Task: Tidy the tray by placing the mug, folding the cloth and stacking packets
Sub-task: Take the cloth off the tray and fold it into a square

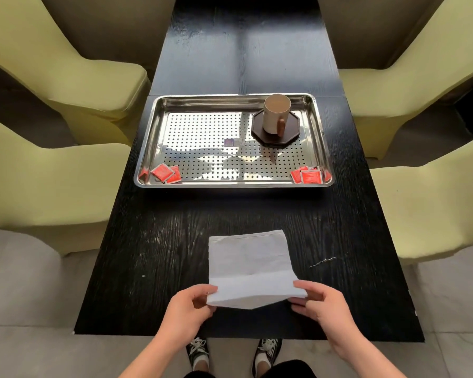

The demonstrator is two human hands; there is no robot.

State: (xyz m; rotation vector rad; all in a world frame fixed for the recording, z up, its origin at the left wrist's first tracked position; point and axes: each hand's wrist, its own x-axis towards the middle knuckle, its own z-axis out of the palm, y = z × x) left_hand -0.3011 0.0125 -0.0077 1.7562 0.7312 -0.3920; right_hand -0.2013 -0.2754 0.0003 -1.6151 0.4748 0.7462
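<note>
I had left hand [187, 305] and right hand [321, 304] each pinched shut on the cloth's [250, 264] near corners, lifted off the worktop [153, 255], likely for folding it away toward the tray [148, 148].

The tray [148, 148] sticker [233, 142] and red packets [165, 173] carry unreadable print.

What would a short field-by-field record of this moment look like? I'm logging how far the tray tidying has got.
mug: upright on the dark coaster, far right part of the tray; mug handle faces the person
cloth: white cloth on the black table, near edge lifted
left hand: left hand pinches the near left corner
right hand: right hand pinches the near right corner
packets: red packets, left group and right group in the tray's near corners, not one stack
</note>
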